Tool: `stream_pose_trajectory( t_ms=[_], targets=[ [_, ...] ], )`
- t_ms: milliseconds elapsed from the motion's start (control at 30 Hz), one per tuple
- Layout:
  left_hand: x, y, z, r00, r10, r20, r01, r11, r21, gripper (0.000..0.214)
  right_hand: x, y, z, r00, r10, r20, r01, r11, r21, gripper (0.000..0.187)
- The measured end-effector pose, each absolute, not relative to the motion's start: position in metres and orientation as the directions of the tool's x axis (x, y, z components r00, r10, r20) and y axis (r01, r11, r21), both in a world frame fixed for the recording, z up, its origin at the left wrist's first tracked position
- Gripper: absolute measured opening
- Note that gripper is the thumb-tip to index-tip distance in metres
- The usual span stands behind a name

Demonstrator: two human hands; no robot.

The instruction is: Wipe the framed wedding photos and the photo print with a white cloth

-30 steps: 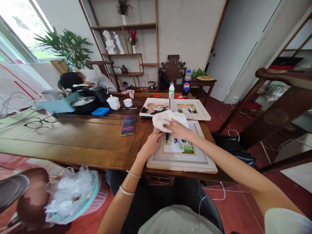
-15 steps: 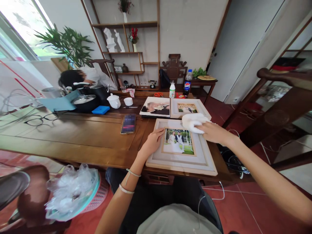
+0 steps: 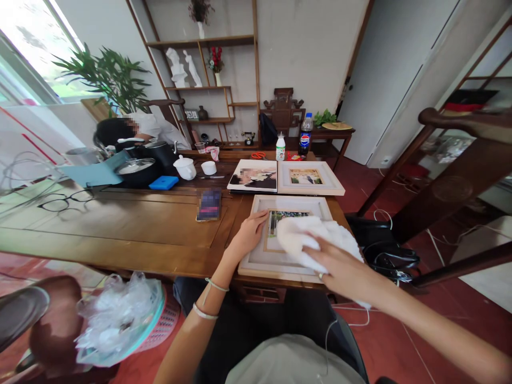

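Seen from the head camera, a person seated at the near edge of a long wooden table works over a white picture frame that lies flat on the table's right end, right in front of them. The left hand rests open and palm down on the frame's left border, fingers stretched out side by side, their tips at the edge of the photograph under the glass. The right hand, a ring on one finger, is closed over a bunched white cloth and presses it onto the frame's right half, covering most of the photograph. Just beyond this frame lie a second white frame and, touching its left side, an unframed photo print. A phone lies face up to the left of the near frame, apart from it. Farther along the table are a pair of glasses, a blue box, a black pot, a white teapot and a small white cup. A cola bottle and a white bottle stand at the far end. Another person bends over behind the pot. A basket of plastic bags sits on the floor at lower left, a black bag on the floor at right.
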State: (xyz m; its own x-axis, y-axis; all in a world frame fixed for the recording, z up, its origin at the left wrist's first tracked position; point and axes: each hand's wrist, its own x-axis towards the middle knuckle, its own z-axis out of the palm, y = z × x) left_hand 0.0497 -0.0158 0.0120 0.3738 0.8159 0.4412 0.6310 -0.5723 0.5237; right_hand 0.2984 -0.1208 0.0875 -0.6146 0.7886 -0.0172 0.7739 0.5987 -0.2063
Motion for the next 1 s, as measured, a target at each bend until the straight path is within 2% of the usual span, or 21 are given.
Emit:
stream_pose_trajectory(
  t_ms=[67,200,267,333,500,667,733,833,900,1000],
  targets=[
    [0.049,-0.016,0.011,0.371,0.818,0.439,0.630,-0.570,0.528,0.040,0.315,-0.093,0.083,-0.545,0.838,0.022,0.832,0.544,-0.108,0.066],
    [0.049,-0.016,0.010,0.361,0.833,0.420,0.646,-0.548,0.532,0.040,0.337,-0.032,0.076,-0.429,0.874,0.228,0.903,0.409,0.131,0.065],
    [0.049,-0.016,0.010,0.354,0.836,0.419,0.647,-0.542,0.536,0.040,0.336,-0.010,0.072,-0.420,0.864,0.278,0.907,0.385,0.174,0.064],
    [0.050,-0.017,0.010,0.351,0.834,0.426,0.640,-0.546,0.540,0.041,0.326,0.001,0.067,-0.473,0.840,0.267,0.880,0.436,0.188,0.060],
    [0.049,-0.016,0.010,0.363,0.821,0.440,0.628,-0.565,0.535,0.042,0.286,-0.025,0.062,-0.578,0.797,0.177,0.816,0.559,0.148,0.059],
    [0.049,-0.015,0.008,0.356,0.833,0.424,0.633,-0.549,0.546,0.040,0.267,-0.099,0.088,-0.661,0.749,0.042,0.749,0.662,-0.015,0.056],
    [0.049,-0.015,0.008,0.359,0.834,0.419,0.635,-0.547,0.545,0.040,0.273,-0.123,0.099,-0.667,0.745,-0.029,0.742,0.660,-0.116,0.056],
    [0.049,-0.015,0.009,0.356,0.835,0.419,0.640,-0.544,0.542,0.040,0.297,-0.133,0.107,-0.609,0.786,-0.108,0.783,0.574,-0.240,0.058],
    [0.050,-0.016,0.010,0.351,0.837,0.419,0.642,-0.541,0.544,0.040,0.318,-0.122,0.109,-0.563,0.822,-0.092,0.813,0.530,-0.240,0.060],
    [0.050,-0.017,0.012,0.352,0.833,0.427,0.632,-0.548,0.547,0.039,0.344,-0.088,0.113,-0.479,0.876,0.056,0.871,0.483,-0.092,0.067]
  ],
)
